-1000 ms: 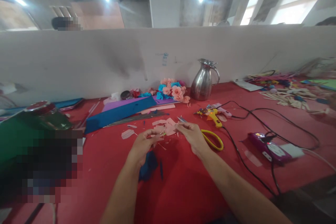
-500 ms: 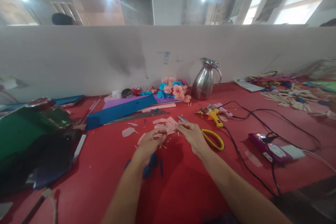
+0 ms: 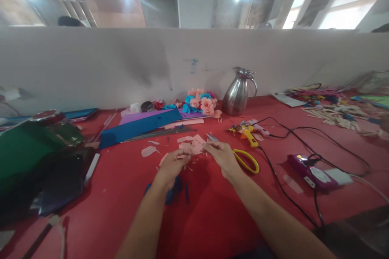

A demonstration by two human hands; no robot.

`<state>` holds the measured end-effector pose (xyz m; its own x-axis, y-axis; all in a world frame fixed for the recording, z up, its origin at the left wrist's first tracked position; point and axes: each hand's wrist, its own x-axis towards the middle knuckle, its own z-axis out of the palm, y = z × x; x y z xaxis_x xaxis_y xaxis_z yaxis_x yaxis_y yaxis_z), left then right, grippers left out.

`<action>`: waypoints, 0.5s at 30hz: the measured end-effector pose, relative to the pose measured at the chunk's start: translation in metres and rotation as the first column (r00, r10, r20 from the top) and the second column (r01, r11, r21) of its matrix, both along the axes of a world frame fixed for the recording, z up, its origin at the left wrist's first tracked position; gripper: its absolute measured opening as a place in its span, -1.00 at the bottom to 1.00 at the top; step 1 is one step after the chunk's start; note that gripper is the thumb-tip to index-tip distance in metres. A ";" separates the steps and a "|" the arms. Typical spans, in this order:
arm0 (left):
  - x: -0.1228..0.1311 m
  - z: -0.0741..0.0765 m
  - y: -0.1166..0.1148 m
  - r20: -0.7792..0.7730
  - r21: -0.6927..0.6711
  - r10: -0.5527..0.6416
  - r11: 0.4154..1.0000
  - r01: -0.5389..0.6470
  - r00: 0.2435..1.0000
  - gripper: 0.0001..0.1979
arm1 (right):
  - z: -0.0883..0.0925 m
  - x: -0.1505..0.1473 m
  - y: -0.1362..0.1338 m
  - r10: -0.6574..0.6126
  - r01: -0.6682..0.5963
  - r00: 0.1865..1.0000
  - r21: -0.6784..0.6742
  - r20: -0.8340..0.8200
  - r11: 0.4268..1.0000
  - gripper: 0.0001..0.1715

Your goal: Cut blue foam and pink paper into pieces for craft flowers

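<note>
Holds a small pink paper piece (image 3: 194, 148) between both hands, just left of the yellow-handled scissors (image 3: 246, 162) on the red bench (image 3: 212, 218). Curls the left hand (image 3: 172, 166) nearly closed, fingertips pinched on the piece's left edge. Pinches the right edge with the right hand (image 3: 223, 157), thumb and forefinger together, other fingers loosely bent. Cannot tell whether the right wrist touches the scissors' handle loop or only lies just beside it. Shows loose pink scraps (image 3: 148, 151) further left of the scissors and dark blue scraps (image 3: 178, 186) left of them and nearer, under the left wrist. Shows a yellow glue gun (image 3: 248, 134) just behind the scissors, a steel jug (image 3: 237, 94) well behind, and paper flowers (image 3: 201, 103) behind and to the left.
</note>
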<state>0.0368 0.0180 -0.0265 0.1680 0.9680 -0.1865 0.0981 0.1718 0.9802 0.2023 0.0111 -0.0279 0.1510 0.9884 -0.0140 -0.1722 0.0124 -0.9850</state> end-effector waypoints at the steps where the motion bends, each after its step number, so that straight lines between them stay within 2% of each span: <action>1: 0.000 0.000 0.000 -0.005 -0.002 0.007 1.000 -0.007 1.000 -0.77 | 0.001 0.000 0.000 -0.002 0.002 1.000 -0.002 0.003 1.000 -0.83; 6: -0.002 0.006 -0.001 -0.026 -0.022 0.049 0.999 -0.049 0.998 -0.79 | 0.003 -0.001 -0.002 -0.003 0.003 1.000 0.002 0.012 1.000 -0.82; 12: -0.008 0.015 0.000 -0.029 -0.016 0.167 0.986 -0.167 0.986 -0.79 | 0.003 0.000 -0.001 -0.025 0.025 0.998 -0.001 0.053 1.000 -0.80; 15: -0.011 0.020 0.000 0.003 0.024 0.135 0.991 -0.135 0.991 -0.76 | -0.001 0.001 0.000 -0.011 0.011 0.999 0.004 0.045 1.000 -0.79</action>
